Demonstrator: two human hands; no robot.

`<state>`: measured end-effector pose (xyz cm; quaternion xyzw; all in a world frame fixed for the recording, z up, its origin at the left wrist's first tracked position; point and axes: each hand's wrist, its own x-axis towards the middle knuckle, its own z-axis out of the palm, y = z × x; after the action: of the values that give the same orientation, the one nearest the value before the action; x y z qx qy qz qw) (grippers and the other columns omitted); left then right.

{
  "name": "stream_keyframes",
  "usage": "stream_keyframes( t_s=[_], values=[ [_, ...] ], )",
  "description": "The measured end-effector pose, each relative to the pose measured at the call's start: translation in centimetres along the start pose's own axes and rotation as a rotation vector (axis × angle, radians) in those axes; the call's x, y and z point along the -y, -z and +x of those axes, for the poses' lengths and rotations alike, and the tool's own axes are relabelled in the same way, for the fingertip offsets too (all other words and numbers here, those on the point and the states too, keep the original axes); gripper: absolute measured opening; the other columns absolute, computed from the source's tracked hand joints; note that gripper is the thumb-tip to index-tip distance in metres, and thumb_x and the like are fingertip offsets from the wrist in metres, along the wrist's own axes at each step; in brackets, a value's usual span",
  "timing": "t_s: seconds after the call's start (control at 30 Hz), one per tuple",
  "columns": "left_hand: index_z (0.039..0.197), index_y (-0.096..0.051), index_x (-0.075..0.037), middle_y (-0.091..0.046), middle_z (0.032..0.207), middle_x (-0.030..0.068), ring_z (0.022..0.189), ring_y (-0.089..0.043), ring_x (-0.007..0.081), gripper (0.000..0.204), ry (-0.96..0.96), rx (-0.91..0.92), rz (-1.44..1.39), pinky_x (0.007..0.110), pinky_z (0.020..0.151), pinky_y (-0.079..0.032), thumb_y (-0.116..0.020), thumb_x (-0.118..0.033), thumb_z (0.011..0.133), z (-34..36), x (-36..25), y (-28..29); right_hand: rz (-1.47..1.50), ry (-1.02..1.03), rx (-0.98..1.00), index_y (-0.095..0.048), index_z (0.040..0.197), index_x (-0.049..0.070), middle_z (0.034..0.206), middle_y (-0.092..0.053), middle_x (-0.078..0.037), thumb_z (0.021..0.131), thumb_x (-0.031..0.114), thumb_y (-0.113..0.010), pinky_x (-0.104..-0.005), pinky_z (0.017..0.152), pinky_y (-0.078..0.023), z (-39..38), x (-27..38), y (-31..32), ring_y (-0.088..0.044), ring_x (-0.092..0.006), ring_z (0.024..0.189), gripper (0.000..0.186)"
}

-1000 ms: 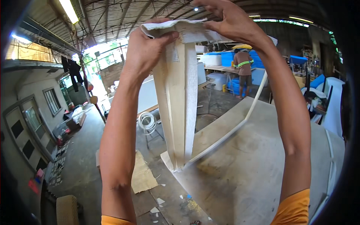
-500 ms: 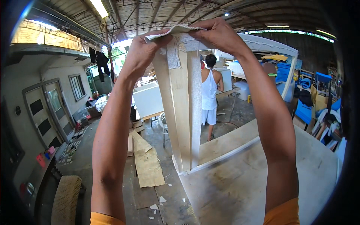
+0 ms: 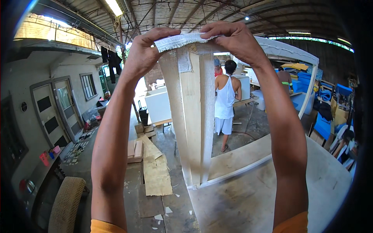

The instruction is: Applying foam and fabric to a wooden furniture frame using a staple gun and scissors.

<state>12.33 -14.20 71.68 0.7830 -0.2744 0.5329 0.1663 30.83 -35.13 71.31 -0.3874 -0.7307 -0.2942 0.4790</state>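
Observation:
A coarse whitish woven fabric strip [image 3: 182,40] lies across the top of an upright wooden post [image 3: 191,105]. My left hand [image 3: 144,51] pinches the strip's left end between thumb and fingers. At the other end, my right hand [image 3: 237,42] grips it near the post's top right, fingers bent over the upper edge. A short patch of similar fabric [image 3: 185,63] hangs on the post's face just below. More pale woven cloth runs down the post's right side. The post rises from the corner of a large pale panel [image 3: 264,194] with a raised white edge.
Beyond the post, a person in white [image 3: 226,95] stands with their back to me at a white box-shaped piece [image 3: 244,87]. Other people are farther back. Cardboard pieces [image 3: 157,174] and scraps lie on the floor. A woven seat [image 3: 66,206] stands at lower left.
The strip, bowed up in the middle before, now lies flatter over the post's top with its front edge turned down. My view has shifted slightly, and the post appears a little lower and farther right.

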Motion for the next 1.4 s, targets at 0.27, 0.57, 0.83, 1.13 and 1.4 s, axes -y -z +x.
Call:
stream_keyframes(
  t_s=[0.27, 0.57, 0.83, 1.13, 1.4],
  values=[
    [0.116, -0.077, -0.012, -0.073, 0.118, 0.0099, 0.102, -0.07, 0.0221, 0.024, 0.206, -0.013, -0.045, 0.034, 0.094, -0.056, -0.073, -0.022, 0.094, -0.1, -1.5, 3.5, -0.051, 0.014, -0.021, -0.081, 0.102, 0.012, 0.117, -0.073, -0.006, 0.088, -0.006, -0.065, -0.0253, 0.083, -0.057, -0.1, -1.0, -0.9, -0.067, -0.0141, 0.091, 0.029],
    [0.115, -0.078, -0.012, -0.076, 0.108, 0.0103, 0.089, -0.073, 0.0209, 0.029, 0.234, 0.106, 0.495, 0.032, 0.083, -0.06, -0.069, -0.033, 0.098, 2.4, -4.1, 0.2, -0.109, -0.022, 0.004, -0.081, 0.104, 0.013, 0.12, -0.073, -0.005, 0.091, 0.003, -0.067, -0.0266, 0.084, -0.057, 0.1, -0.2, -0.7, -0.067, -0.0141, 0.091, 0.021],
    [0.115, -0.078, -0.013, -0.077, 0.104, 0.0091, 0.081, -0.074, 0.017, 0.029, 0.124, 0.261, 0.631, 0.028, 0.078, -0.062, -0.068, -0.033, 0.097, 4.1, -3.6, 0.4, -0.08, -0.107, 0.036, -0.079, 0.108, 0.009, 0.119, -0.074, -0.004, 0.096, 0.021, -0.068, -0.0285, 0.088, -0.056, 0.5, 0.8, -0.7, -0.068, -0.0146, 0.094, 0.02],
    [0.112, -0.079, -0.013, -0.078, 0.101, 0.008, 0.082, -0.075, 0.0162, 0.023, 0.192, 0.274, 0.668, 0.029, 0.081, -0.062, -0.071, -0.027, 0.096, 4.6, -4.5, -0.7, -0.201, -0.017, -0.039, -0.081, 0.104, 0.013, 0.114, -0.076, -0.006, 0.089, 0.03, -0.075, -0.024, 0.067, -0.051, 0.6, -0.9, -1.2, -0.066, -0.0128, 0.074, 0.024],
    [0.112, -0.077, -0.009, -0.078, 0.097, 0.0091, 0.08, -0.073, 0.017, 0.022, 0.108, 0.341, 0.605, 0.03, 0.08, -0.062, -0.071, -0.022, 0.095, 6.6, -2.6, -1.4, 0.197, 0.047, -0.108, -0.075, 0.118, 0.006, 0.114, -0.074, -0.004, 0.098, 0.025, -0.064, -0.0302, 0.091, -0.051, -0.5, 0.0, 1.4, -0.069, -0.0168, 0.099, 0.03]
  ],
)
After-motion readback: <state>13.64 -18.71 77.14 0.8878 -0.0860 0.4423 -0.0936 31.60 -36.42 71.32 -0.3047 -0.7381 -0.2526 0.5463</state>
